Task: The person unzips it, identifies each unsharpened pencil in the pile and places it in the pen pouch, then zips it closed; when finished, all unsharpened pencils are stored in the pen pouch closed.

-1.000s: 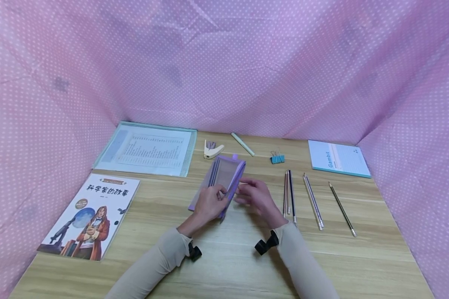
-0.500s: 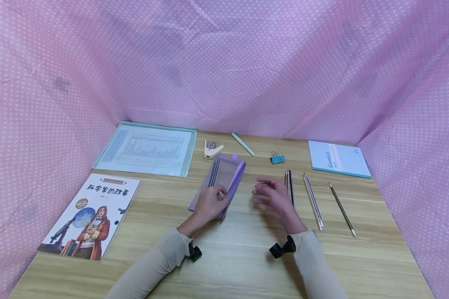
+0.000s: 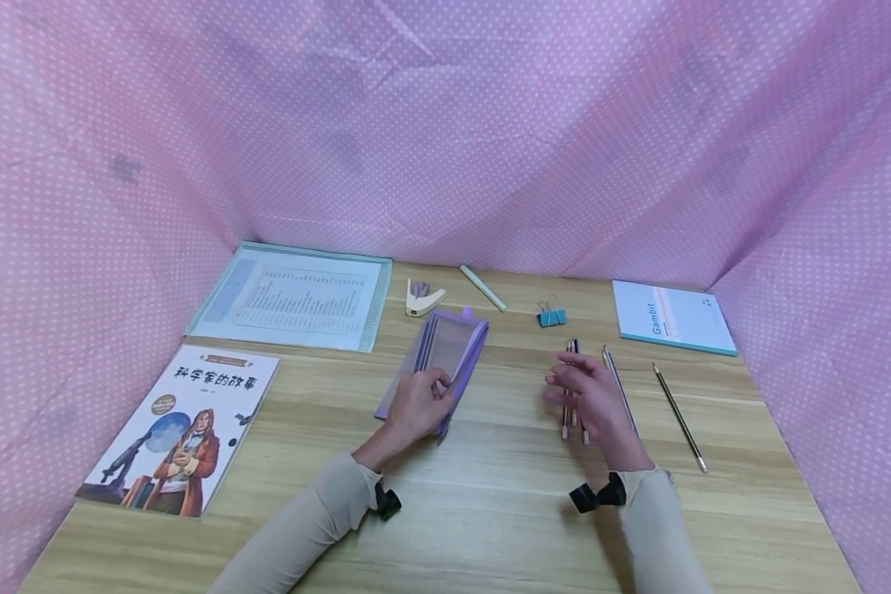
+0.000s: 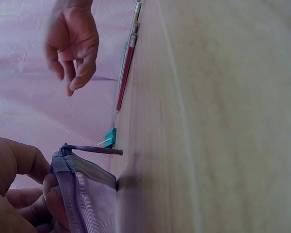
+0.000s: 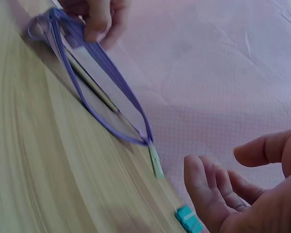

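A purple mesh pencil case point(image 3: 451, 337) lies on the table, its zip side raised. My left hand point(image 3: 416, 404) pinches the edge of that opening between thumb and fingers. In the right wrist view the zipped mouth gapes, and a pencil-like stick point(image 5: 94, 87) shows inside. The zip's pull tab point(image 4: 94, 149) sticks out at the near end in the left wrist view. My right hand point(image 3: 594, 404) hovers over the pencils on the right, fingers loosely bent and holding nothing. Beneath it lie several pencils point(image 3: 567, 421), partly hidden by the hand.
Farther right lies a single dark pencil point(image 3: 679, 417). Behind are a stapler point(image 3: 425, 299), a pale green pen point(image 3: 483, 287), a teal binder clip point(image 3: 551, 316) and a notebook point(image 3: 671, 318). A document folder point(image 3: 297, 295) and a book point(image 3: 181, 429) lie on the left.
My right hand has moved away from the pencil case to the right, over the pencils. The left hand has stayed on the case's edge.
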Tool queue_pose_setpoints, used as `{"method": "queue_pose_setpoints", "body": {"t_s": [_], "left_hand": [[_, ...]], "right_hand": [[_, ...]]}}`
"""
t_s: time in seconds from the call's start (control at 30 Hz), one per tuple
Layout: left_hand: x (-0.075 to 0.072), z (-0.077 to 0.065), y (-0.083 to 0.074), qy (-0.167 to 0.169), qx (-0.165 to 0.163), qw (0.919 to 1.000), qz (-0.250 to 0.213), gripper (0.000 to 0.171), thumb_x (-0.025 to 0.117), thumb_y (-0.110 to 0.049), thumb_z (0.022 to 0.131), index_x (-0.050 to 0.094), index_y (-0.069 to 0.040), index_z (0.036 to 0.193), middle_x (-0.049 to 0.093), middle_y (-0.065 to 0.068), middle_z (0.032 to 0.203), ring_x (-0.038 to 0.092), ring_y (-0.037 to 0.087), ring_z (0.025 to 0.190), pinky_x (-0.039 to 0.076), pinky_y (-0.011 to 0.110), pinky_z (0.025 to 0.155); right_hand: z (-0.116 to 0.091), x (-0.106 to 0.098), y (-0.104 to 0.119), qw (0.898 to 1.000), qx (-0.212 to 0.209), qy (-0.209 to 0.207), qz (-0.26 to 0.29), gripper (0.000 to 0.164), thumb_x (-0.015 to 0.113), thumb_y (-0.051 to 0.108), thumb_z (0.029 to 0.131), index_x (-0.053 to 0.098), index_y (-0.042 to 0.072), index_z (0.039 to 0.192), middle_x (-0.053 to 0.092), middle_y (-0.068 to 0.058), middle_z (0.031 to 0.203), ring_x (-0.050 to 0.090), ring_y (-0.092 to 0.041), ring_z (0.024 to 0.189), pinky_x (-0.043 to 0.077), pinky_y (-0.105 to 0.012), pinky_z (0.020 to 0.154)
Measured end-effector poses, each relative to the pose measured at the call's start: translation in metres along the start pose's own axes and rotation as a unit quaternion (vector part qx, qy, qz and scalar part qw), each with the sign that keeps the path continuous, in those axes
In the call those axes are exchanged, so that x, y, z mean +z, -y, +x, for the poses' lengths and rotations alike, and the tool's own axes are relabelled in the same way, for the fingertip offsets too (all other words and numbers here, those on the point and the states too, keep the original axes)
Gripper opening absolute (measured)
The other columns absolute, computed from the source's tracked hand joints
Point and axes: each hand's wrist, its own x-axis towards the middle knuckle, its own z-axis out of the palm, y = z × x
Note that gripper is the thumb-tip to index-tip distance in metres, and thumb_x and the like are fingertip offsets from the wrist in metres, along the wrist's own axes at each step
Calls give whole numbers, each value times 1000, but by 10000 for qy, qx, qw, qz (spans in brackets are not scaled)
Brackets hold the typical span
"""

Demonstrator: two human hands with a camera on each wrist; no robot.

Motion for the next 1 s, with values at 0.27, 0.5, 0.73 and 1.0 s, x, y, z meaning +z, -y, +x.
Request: {"method": "queue_pose_setpoints", "body": {"t_s": [0.27,0.5,0.73,1.0], "left_hand": [[0,0,0,22,-29,10000,-24,13,65,-2,79,72,-1,90,64,4,58,49,3,41,43,20,37],[0,0,-1,29,-7,10000,-54,13,65,-3,79,71,0,90,64,5,58,49,3,40,43,20,36],[-1,0,-2,-4,34,10000,-24,12,66,-2,79,71,0,89,65,6,60,50,4,42,43,20,37],[-1,0,-2,34,52,10000,-5,13,66,-3,79,71,0,90,65,6,60,49,4,42,42,20,37]], "right_hand": [[-1,-29,0,9994,24,-125,321,29,54,8,100,50,5,129,66,9,96,69,-7,90,61,-29,84],[-2,-48,-2,9993,205,-269,-125,50,51,10,102,34,-2,147,65,10,100,69,-6,92,61,-26,83],[3,-56,-8,9929,128,-418,-1103,57,54,5,99,31,-6,149,62,7,98,67,-2,86,61,-26,81],[11,-58,-17,9701,-9,-344,-2403,62,68,11,93,38,-8,144,56,-14,122,59,0,88,61,-28,80]]}}
